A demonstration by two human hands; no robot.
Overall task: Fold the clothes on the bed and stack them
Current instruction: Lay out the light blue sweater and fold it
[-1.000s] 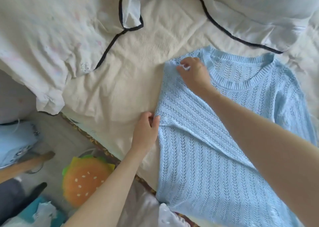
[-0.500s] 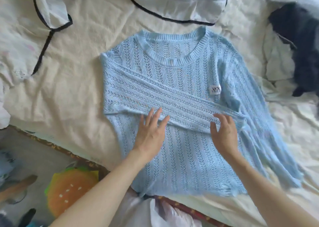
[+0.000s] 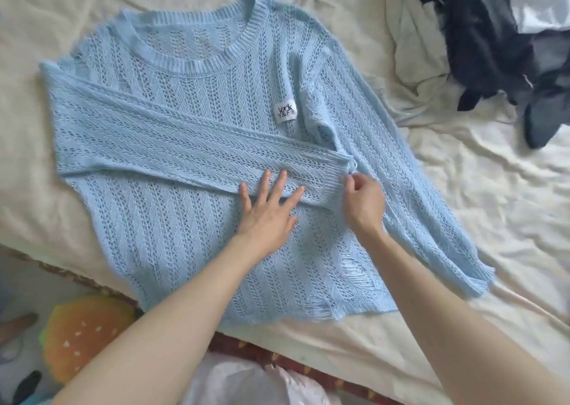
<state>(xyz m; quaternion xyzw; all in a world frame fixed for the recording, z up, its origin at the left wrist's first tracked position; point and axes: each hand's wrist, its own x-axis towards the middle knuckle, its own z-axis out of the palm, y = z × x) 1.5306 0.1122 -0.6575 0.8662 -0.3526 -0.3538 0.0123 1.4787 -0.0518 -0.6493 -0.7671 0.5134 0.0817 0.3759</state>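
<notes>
Nearest, the left hand [image 3: 267, 213] lies flat with fingers spread, pressing the folded sleeve [image 3: 172, 145] against the blue sweater [image 3: 191, 244]. Just right of it, the right hand [image 3: 364, 202] has its grip pinched on the sleeve's cuff [image 3: 337, 175] (fingertips curled in). The sweater lies front up on the bed [image 3: 493, 207]. Far right sits a heap of dark clothes [image 3: 487, 37].

A pale blue open-knit sweater [image 3: 197, 145] with a black-lettered white label [image 3: 285, 112] lies on a cream sheet [image 3: 481, 189], near dark navy clothes [image 3: 493, 44] and an orange burger-patterned cushion [image 3: 83, 333].
</notes>
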